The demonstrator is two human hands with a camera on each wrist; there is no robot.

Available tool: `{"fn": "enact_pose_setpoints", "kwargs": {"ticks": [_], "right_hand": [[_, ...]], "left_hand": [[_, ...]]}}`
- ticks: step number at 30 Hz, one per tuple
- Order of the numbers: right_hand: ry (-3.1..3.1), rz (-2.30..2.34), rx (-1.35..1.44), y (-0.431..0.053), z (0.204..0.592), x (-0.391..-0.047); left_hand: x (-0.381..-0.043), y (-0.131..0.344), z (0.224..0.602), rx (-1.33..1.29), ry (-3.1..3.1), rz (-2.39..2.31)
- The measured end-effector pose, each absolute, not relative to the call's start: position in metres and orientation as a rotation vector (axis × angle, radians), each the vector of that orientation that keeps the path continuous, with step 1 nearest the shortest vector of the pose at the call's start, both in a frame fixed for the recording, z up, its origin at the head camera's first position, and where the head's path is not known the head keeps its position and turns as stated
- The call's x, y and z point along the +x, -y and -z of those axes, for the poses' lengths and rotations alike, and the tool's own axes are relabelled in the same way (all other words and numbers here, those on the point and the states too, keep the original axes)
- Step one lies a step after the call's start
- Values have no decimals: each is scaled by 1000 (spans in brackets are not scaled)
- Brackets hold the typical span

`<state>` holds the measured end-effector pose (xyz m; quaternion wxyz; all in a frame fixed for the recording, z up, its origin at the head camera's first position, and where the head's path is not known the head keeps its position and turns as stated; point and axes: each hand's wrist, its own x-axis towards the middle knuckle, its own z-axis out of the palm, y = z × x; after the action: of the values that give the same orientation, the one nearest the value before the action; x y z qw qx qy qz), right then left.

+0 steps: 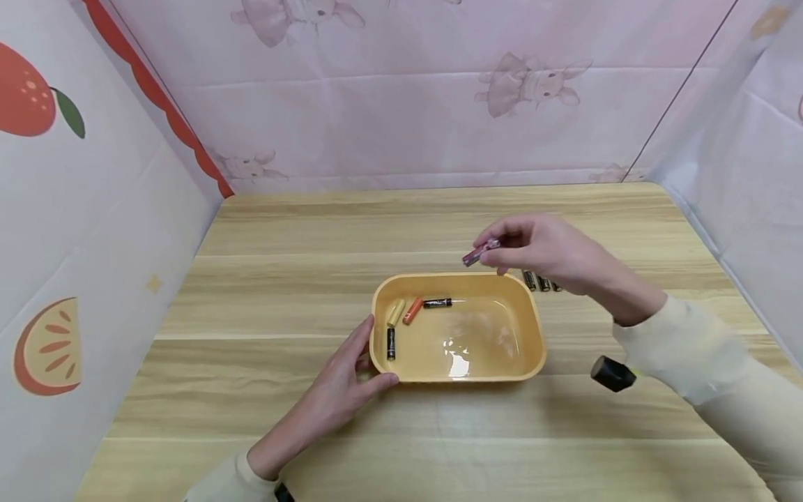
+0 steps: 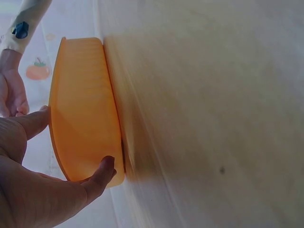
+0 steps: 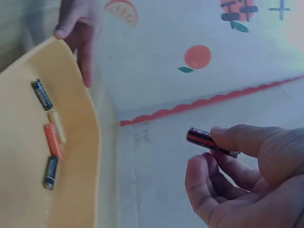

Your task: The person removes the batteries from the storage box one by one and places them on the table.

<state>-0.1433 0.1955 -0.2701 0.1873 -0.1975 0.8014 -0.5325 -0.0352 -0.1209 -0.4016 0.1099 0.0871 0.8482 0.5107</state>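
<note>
Yellow plastic tub (image 1: 489, 335), gripped by left hand (image 1: 339, 383): four batteries (image 1: 413, 311) inside. Right hand (image 1: 552, 254): fingers pinching red-and-black battery (image 1: 480, 252). Outside, on worktop (image 1: 282, 279): three black batteries (image 1: 543, 283) visible.

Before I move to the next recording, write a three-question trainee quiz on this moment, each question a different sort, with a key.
1. How many batteries lie inside the yellow tub?
2. True or false: the left hand is clear of the tub.
3. In the right wrist view, the held battery in the right hand shows: A) green and blue; B) red and black; C) yellow and orange.

Key:
1. Four: two black, an orange one, a yellow one.
2. False; it holds the tub's left end.
3. B.
</note>
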Motion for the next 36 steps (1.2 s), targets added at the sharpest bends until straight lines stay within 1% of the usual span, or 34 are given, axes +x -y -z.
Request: {"fn": "enact_pose_setpoints", "kwargs": {"ticks": [8,14,23,31,36], "right_hand": [[-1981,1838,-740,-238,254,-147],[-1839,2036,-812,-259,248,-149],[-1805,2187,-705,-278,252,-153],[-1764,2115,-753,-294,256,-159],[-1899,2104,-575,-305,266,-164]], "left_hand": [[-35,120,401,257,-2504,-1485],[-35,121,400,250,-2498,-1489],[-35,120,400,247,-2485,-1497],[-35,120,400,247,-2481,-1511],[-35,121,399,247,-2482,-1508]]}}
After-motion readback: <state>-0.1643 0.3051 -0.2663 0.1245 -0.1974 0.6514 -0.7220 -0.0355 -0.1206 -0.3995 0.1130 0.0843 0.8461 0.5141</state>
